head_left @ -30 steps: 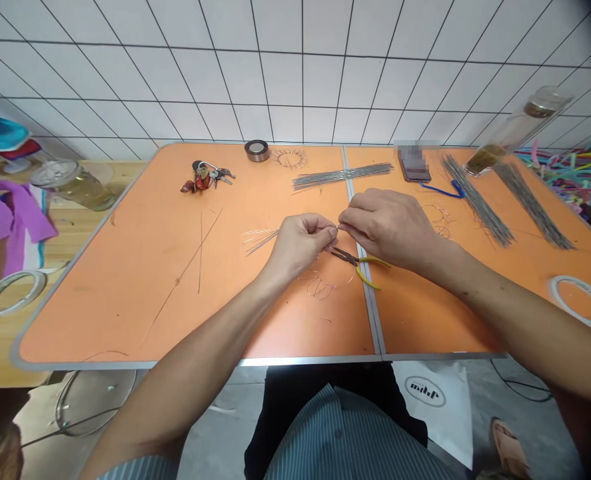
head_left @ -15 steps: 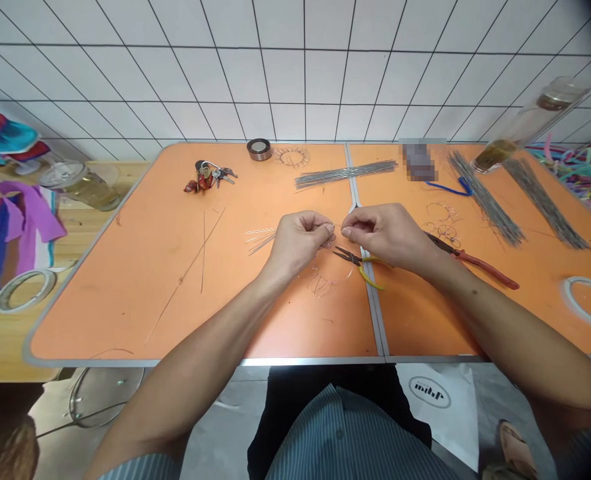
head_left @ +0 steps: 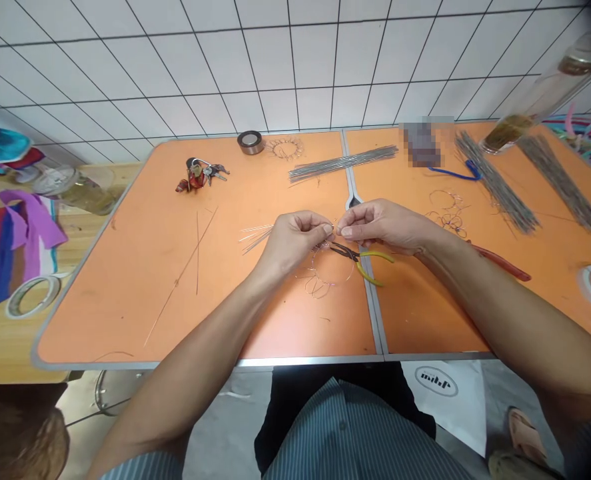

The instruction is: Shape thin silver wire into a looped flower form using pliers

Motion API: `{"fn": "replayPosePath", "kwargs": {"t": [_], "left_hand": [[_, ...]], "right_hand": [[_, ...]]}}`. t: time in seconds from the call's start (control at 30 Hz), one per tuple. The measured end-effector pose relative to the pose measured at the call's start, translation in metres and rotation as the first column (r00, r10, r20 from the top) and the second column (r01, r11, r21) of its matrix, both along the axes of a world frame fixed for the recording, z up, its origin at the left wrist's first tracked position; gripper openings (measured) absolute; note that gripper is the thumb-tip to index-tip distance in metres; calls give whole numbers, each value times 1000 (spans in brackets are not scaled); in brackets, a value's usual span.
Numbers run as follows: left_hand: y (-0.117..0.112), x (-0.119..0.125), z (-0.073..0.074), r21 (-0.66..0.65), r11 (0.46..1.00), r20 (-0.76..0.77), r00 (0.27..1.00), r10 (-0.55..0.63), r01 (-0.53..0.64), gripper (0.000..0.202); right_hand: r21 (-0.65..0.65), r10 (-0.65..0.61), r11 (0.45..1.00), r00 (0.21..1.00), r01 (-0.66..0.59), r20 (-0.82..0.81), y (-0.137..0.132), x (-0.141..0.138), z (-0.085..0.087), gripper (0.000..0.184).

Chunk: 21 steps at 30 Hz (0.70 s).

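Note:
My left hand (head_left: 298, 243) is closed in a pinch on thin wire that runs down into a bent wire ring (head_left: 318, 287) with small loops, lying over the table below the fingers. Close beside it, my right hand (head_left: 382, 227) pinches at the same spot, thumb against forefinger, on a wire end too fine to see clearly. Needle-nose pliers with yellow handles (head_left: 370, 268) lie just under the right hand, beside the ring. Several straight wires (head_left: 255, 237) stick out to the left behind the left hand.
Bundles of cut wire (head_left: 342, 164) lie across the back and right of the orange table (head_left: 100, 267). Keys (head_left: 202, 175), a tape roll (head_left: 250, 141), more wire loops (head_left: 448, 213) and red-handled pliers (head_left: 505, 262) surround the hands. A glass bottle (head_left: 515, 127) stands back right.
The camera view has shifted slightly. My right hand has moved a little closer to the left, and more of the yellow-handled pliers shows beneath it. The left hand keeps its pinch.

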State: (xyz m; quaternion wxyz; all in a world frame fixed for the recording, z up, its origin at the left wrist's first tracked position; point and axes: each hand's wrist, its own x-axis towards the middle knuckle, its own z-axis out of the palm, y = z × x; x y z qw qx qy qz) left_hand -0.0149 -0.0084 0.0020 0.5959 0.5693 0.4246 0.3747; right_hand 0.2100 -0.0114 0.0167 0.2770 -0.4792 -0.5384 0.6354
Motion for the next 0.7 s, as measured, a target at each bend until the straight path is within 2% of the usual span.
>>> {"fn": "replayPosePath", "kwargs": {"t": [0.17, 0.33, 0.5, 0.7], "left_hand": [[0, -1, 0, -26, 999, -1, 999, -34, 34, 15], [-3, 4, -3, -23, 1000, 56, 998, 20, -19, 17], [-4, 6, -4, -82, 996, 119, 991, 53, -43, 20], [-4, 6, -5, -88, 995, 124, 991, 49, -38, 20]], "right_hand": [[-68, -24, 998, 998, 20, -65, -2, 0, 0, 38], [-103, -38, 994, 992, 26, -118, -3, 1, 0, 42], [-86, -58, 995, 990, 47, -132, -4, -1, -2, 45], [-20, -60, 998, 989, 58, -133, -6, -5, -8, 50]]}}
